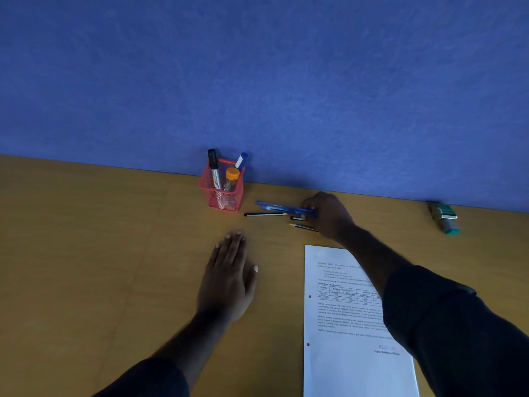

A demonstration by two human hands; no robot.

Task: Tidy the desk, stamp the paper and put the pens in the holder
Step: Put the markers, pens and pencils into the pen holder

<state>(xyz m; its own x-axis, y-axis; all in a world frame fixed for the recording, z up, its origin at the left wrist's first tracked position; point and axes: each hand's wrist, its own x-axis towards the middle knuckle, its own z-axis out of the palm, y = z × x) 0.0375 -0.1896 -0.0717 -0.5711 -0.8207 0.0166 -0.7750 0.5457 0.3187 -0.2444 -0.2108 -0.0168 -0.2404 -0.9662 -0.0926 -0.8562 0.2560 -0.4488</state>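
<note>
Right hand (327,214) curled over two blue plastic pens (282,207) on the tan wooden surface (100,239), grip hard to tell, left hand (229,279) flat, open, empty, red mesh holder (221,190) nearby

Dim, bluish light; soft shadow along the far wall (286,81). Wide-angle bending tilts edges; the stamp (444,218) at far right is blurred.

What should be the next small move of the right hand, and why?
Probably close the right hand on the blue pens and carry them to the red holder. Its fingers already lie over their ends, the paper looks already stamped, and pens lie loose on the desk.
</note>
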